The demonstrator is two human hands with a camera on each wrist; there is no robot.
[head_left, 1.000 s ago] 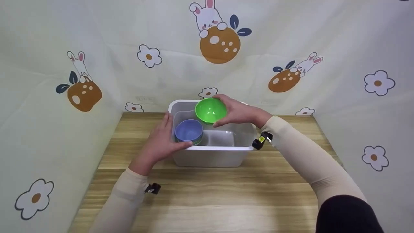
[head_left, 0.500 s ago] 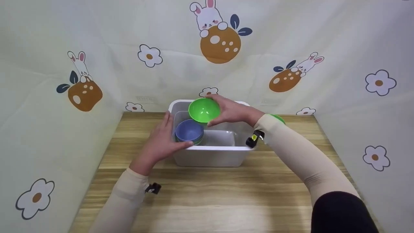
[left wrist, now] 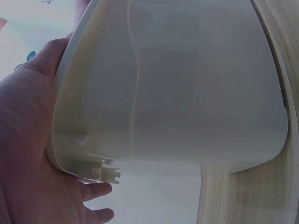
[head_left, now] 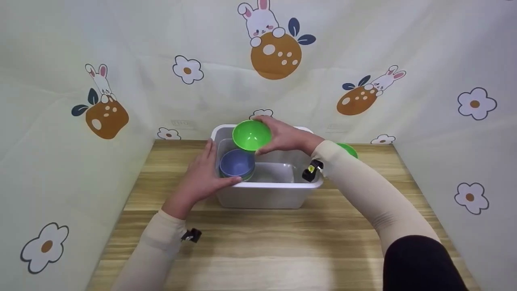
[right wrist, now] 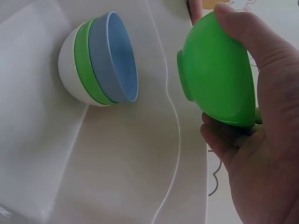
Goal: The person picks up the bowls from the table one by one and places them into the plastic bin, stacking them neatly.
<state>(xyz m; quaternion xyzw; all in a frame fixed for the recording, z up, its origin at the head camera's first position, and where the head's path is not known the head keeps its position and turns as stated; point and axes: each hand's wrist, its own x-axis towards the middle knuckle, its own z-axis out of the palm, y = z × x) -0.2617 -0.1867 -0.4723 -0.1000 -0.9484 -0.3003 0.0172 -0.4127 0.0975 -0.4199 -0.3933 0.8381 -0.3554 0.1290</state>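
Observation:
My right hand (head_left: 280,135) pinches the rim of a green bowl (head_left: 251,135), tilted, above the white plastic bin (head_left: 258,196). In the right wrist view its thumb lies on one side of the green bowl and fingers on the other. Below it, a stack of nested bowls stands inside the bin at the left: a blue bowl (right wrist: 110,58) on top, then a green one (right wrist: 86,63), then a white one (right wrist: 70,70). My left hand (head_left: 200,171) rests against the bin's front left corner, fingers straight along the left side and thumb along the front rim.
Another green object (head_left: 348,149) shows partly behind my right sleeve, on the far right of the wooden table (head_left: 258,242). A printed cloth curtain (head_left: 218,97) hangs close behind the bin and at both sides.
My right hand has carried the green bowl leftward, from over the bin's middle to above the nested stack. The green object at the right has come out from behind the arm. My left hand stays put.

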